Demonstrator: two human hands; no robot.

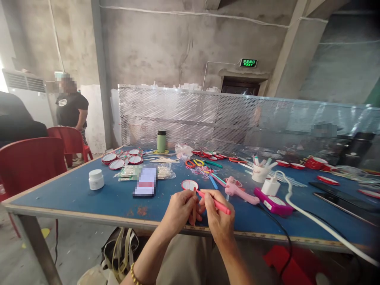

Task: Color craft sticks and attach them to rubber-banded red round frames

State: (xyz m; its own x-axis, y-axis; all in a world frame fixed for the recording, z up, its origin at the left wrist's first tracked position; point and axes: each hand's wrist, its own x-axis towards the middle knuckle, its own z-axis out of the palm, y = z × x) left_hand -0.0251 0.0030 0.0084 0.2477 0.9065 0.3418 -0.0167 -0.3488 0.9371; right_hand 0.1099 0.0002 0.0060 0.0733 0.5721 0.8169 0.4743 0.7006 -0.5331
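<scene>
My left hand (178, 209) pinches a flat wooden craft stick (194, 211), held upright near the table's front edge. The stick's top end looks red. In my right hand (219, 219) is a pink-red marker pen (220, 206), gripped like a pencil, its tip at the stick's top end. Just beyond my hands lies a small round white disc with a red rim (189, 185). A pink glue gun (241, 192) rests to the right of my right hand, and a blue strip (213, 182) lies beyond it.
On the blue table (74, 202) are a phone (145, 182), a white jar (96, 179), a green bottle (161, 141), a cup of pens (260, 172) and a purple box (273, 202). A white cable (323, 225) crosses the right side. A perforated metal screen (178, 114) stands behind.
</scene>
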